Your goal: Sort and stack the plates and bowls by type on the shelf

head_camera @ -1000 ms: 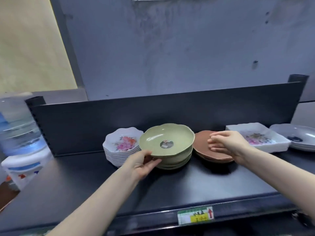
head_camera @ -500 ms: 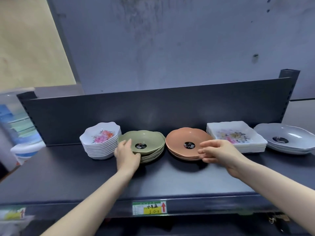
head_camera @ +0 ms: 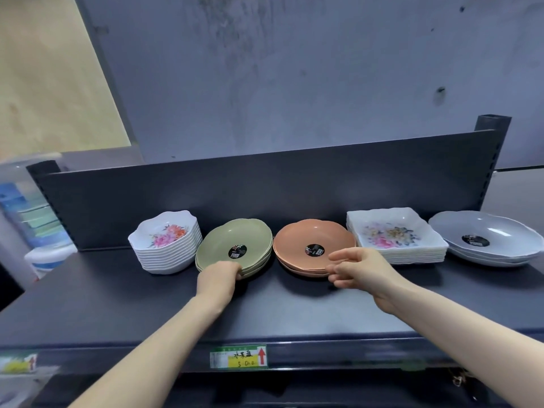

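Five stacks stand in a row on the dark shelf [head_camera: 117, 304]. From left: white floral bowls [head_camera: 166, 244], green plates [head_camera: 232, 250], orange plates [head_camera: 313, 245], white square floral plates [head_camera: 394, 235], grey plates [head_camera: 485, 238]. My left hand [head_camera: 217, 276] grips the near rim of the green stack, fingers curled over the edge. My right hand [head_camera: 357, 267] hovers at the near right rim of the orange stack, fingers spread, fingertips touching or just off the rim.
The shelf's dark back panel [head_camera: 265, 187] rises behind the stacks. A price tag [head_camera: 238, 356] sits on the front lip. A water dispenser with a blue bottle [head_camera: 32, 219] stands off the left end. Bare shelf lies in front of the stacks.
The green stack has been set down beside the floral bowls and my left hand stays on its rim. My right hand came off the top of the orange stack to its near edge.
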